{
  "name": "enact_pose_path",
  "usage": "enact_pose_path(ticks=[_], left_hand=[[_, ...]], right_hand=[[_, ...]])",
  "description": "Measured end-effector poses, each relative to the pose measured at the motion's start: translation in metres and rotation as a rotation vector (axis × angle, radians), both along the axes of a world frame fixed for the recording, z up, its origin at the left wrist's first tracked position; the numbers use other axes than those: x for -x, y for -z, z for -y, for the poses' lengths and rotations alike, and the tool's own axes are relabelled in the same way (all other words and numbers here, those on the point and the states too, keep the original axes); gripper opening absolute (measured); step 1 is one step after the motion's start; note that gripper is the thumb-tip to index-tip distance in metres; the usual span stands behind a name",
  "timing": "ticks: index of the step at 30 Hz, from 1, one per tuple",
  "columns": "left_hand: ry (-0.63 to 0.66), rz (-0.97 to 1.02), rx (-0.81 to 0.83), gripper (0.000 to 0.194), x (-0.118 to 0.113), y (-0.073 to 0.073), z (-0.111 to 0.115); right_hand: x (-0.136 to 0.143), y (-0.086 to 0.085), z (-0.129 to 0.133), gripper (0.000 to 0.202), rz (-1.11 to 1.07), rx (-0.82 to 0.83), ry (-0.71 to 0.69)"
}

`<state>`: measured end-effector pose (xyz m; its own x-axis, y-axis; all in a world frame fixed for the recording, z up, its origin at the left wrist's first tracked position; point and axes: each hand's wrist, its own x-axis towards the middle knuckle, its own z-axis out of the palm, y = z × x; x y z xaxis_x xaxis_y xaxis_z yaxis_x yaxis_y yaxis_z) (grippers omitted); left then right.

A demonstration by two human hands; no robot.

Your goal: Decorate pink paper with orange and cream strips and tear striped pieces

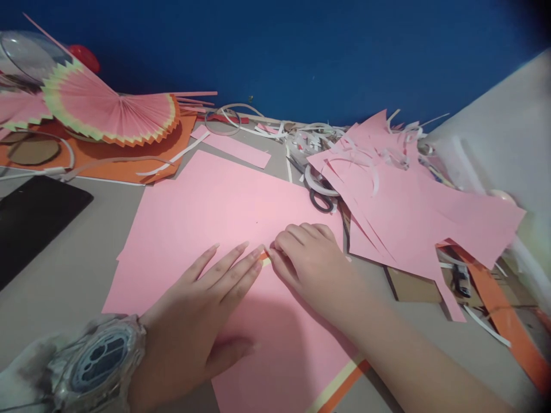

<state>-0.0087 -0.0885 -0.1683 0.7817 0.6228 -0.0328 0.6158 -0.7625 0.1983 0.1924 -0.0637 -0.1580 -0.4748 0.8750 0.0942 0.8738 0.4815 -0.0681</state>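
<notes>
At lower centre, we log a pink paper sheet edged in yellow and orange (275, 338), mostly unfolded; left hand (204, 301) spread flat on it, right hand (312, 261) curled, seemingly pinching its fold (266, 256). Pleated pink paper fan (120, 117) at upper left looks finished. Cluttered grey tabletop (90, 252), dark blue wall (301, 51) behind.

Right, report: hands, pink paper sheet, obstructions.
Left hand spread on yellow-and-orange-edged pink paper sheet. Right hand curled against it. Black looped handle just beyond right hand, apart.
</notes>
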Motion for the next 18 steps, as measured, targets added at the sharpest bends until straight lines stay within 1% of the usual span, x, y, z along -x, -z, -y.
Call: enact_pose_path(ticks=[5, 10, 18], left_hand=[[0.015, -0.001, 0.038, 0.072, 0.0009, -0.0033, 0.0002], [0.013, 0.000, 0.043, 0.070, 0.0013, -0.0033, 0.0005], [0.014, -0.014, 0.033, 0.074, 0.0009, -0.0023, -0.0002]], right_hand=[[0.0003, -0.0012, 0.0000, 0.017, -0.004, 0.037, -0.004], [0.0004, 0.0006, 0.0000, 0.019, -0.011, 0.019, 0.007], [0.0017, 0.0005, -0.0001, 0.019, 0.001, 0.027, 0.009]])
